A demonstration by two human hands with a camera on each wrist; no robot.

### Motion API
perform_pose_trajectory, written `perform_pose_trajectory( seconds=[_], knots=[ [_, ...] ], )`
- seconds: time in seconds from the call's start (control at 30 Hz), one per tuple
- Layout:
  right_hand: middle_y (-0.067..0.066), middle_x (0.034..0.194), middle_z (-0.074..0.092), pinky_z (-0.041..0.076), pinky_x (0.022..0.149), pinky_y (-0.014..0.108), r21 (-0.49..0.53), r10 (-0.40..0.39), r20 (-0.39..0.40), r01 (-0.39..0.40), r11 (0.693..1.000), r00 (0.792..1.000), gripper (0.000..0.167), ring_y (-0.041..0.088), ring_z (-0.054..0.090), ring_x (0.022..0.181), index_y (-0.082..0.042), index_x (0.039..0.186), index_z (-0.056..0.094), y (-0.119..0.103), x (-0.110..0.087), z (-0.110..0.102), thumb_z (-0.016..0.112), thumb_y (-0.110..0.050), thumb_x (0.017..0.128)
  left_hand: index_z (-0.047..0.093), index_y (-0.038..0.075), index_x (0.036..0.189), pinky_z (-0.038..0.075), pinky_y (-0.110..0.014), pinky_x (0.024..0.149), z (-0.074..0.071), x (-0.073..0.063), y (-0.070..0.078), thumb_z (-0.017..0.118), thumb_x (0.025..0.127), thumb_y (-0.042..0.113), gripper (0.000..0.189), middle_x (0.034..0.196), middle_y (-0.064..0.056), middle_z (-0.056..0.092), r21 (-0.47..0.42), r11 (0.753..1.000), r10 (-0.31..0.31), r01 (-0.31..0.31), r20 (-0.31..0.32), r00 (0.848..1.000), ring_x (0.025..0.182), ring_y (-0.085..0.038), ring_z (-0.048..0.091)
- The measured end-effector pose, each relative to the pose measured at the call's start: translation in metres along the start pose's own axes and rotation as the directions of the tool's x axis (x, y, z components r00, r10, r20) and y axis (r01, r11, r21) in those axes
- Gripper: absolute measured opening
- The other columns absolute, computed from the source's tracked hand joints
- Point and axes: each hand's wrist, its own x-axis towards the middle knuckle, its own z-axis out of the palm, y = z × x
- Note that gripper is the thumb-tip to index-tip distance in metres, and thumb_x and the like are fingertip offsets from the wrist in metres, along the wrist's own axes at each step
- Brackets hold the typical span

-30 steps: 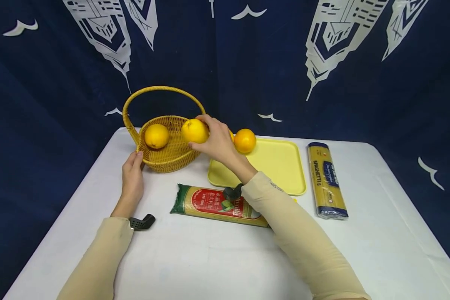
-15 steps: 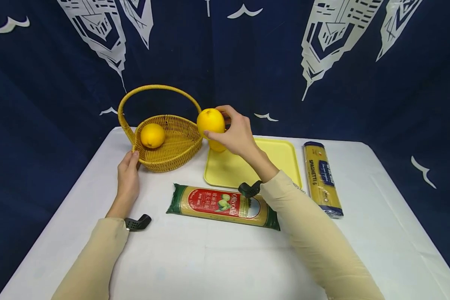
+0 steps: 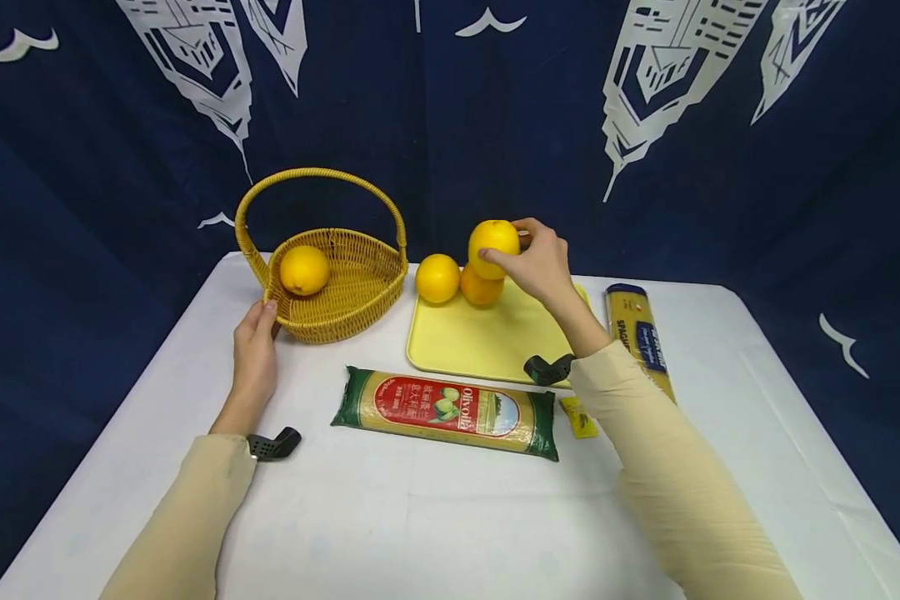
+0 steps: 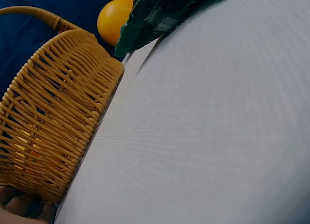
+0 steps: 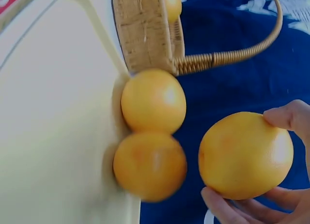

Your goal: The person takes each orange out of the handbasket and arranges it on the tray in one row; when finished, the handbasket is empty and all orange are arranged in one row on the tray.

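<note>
Right hand (image 3: 543, 262): pinches the raised orange (image 3: 493, 246) between thumb and fingers, above the far edge of the yellow tray (image 3: 495, 346).
Left hand (image 3: 255, 354): holds the near left side of the wicker basket (image 3: 337, 327), thumb side at the rim; its fingers are partly hidden.
Step in hand: seems to be handling oranges one at a time at the tray while the basket is steadied.
Next move: would call for a firm pinch and room beside the paired oranges, which could roll if bumped.
Paired oranges: the left orange (image 3: 438, 279) and the right orange (image 3: 482, 290) sit at the tray's far left edge.
Basket's contents: one orange (image 3: 304, 270), on the left inside.
Near side: an Olivoilà spaghetti packet (image 3: 444, 412), with a small yellow sachet (image 3: 579, 417) just right of it.
Far right: a blue-ended spaghetti packet (image 3: 637, 325), partly behind the sleeve (image 3: 675, 467).
Head view: the raised orange overlaps the right orange.
Right wrist view: shows a gap there.
Left wrist view: shows fingertips low against the basket, unseen from the head.
</note>
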Motion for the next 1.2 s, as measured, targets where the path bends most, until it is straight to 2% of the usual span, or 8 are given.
perform_pose_trajectory(
  seconds=[0.27,0.37,0.53,0.73,0.87,0.97,1.1,1.2],
  knots=[
    [0.026,0.136,0.058,0.065,0.071,0.024,0.002,0.149,0.069,-0.150,0.989,0.986,0.079,0.044,0.040,0.138,0.004,0.148,0.050,0.028,0.003,-0.017,0.074,-0.047,0.093,0.036,0.001,0.162,0.023,-0.031,0.134,-0.003,0.001,0.001,0.038,0.115,0.037,0.059,0.169,-0.012,0.037,-0.009,1.000,0.018,-0.018,0.010,1.000,0.158,-0.019,0.032],
    [0.027,0.136,0.053,0.067,0.071,0.028,-0.012,0.197,0.103,-0.197,0.980,0.975,0.078,0.045,0.042,0.136,0.008,0.144,0.051,0.037,0.003,-0.019,0.073,-0.048,0.095,0.036,0.001,0.162,0.023,-0.031,0.134,-0.003,0.002,0.001,0.038,0.115,0.038,0.059,0.169,-0.012,0.037,-0.017,1.000,0.017,-0.017,0.006,1.000,0.158,-0.019,0.032],
    [0.025,0.122,0.057,0.068,0.081,0.038,-0.105,0.274,0.160,-0.260,0.960,0.948,0.068,0.041,0.060,0.113,0.012,0.129,0.057,0.049,0.003,-0.015,0.068,-0.047,0.098,0.036,0.001,0.162,0.024,-0.031,0.133,-0.002,0.001,0.000,0.038,0.115,0.038,0.060,0.170,-0.011,0.037,-0.009,1.000,-0.004,0.004,0.002,1.000,0.158,-0.018,0.032],
    [0.022,0.111,0.061,0.067,0.082,0.036,-0.196,0.291,0.196,-0.253,0.947,0.936,0.070,0.036,0.070,0.096,0.012,0.124,0.060,0.059,0.005,-0.008,0.065,-0.053,0.099,0.038,0.001,0.161,0.024,-0.032,0.134,-0.001,0.001,0.000,0.039,0.115,0.037,0.058,0.169,-0.011,0.038,-0.016,1.000,0.006,-0.006,0.000,1.000,0.158,-0.019,0.032],
    [0.019,0.099,0.063,0.061,0.065,0.027,-0.247,0.278,0.173,-0.232,0.941,0.945,0.073,0.033,0.071,0.082,0.010,0.120,0.062,0.058,0.004,-0.008,0.062,-0.061,0.098,0.038,0.002,0.161,0.025,-0.032,0.133,-0.003,0.002,0.000,0.038,0.115,0.039,0.059,0.169,-0.011,0.039,-0.001,1.000,0.022,-0.022,0.006,1.000,0.158,-0.019,0.033],
    [0.023,0.104,0.065,0.052,0.058,0.022,-0.262,0.268,0.166,-0.219,0.940,0.949,0.077,0.036,0.073,0.079,0.010,0.128,0.060,0.057,0.005,-0.010,0.058,-0.062,0.100,0.040,0.002,0.160,0.026,-0.033,0.133,-0.003,0.003,0.000,0.038,0.115,0.038,0.058,0.168,-0.011,0.040,0.004,1.000,0.029,-0.029,0.005,1.000,0.158,-0.020,0.034],
    [0.031,0.126,0.064,0.055,0.068,0.025,-0.263,0.271,0.186,-0.217,0.940,0.945,0.083,0.038,0.075,0.086,0.012,0.146,0.049,0.060,0.006,-0.010,0.053,-0.060,0.104,0.041,0.001,0.159,0.026,-0.032,0.133,-0.002,0.002,-0.001,0.039,0.115,0.037,0.057,0.167,-0.011,0.041,0.006,1.000,0.022,-0.022,-0.002,1.000,0.157,-0.019,0.035],
    [0.032,0.125,0.064,0.057,0.078,0.033,-0.267,0.268,0.192,-0.212,0.940,0.944,0.086,0.036,0.075,0.081,0.013,0.149,0.045,0.062,0.006,-0.009,0.051,-0.060,0.105,0.041,0.001,0.159,0.026,-0.032,0.133,-0.002,0.002,-0.003,0.039,0.115,0.039,0.058,0.167,-0.011,0.041,0.020,1.000,0.020,-0.020,-0.007,1.000,0.157,-0.019,0.035]
  ],
)
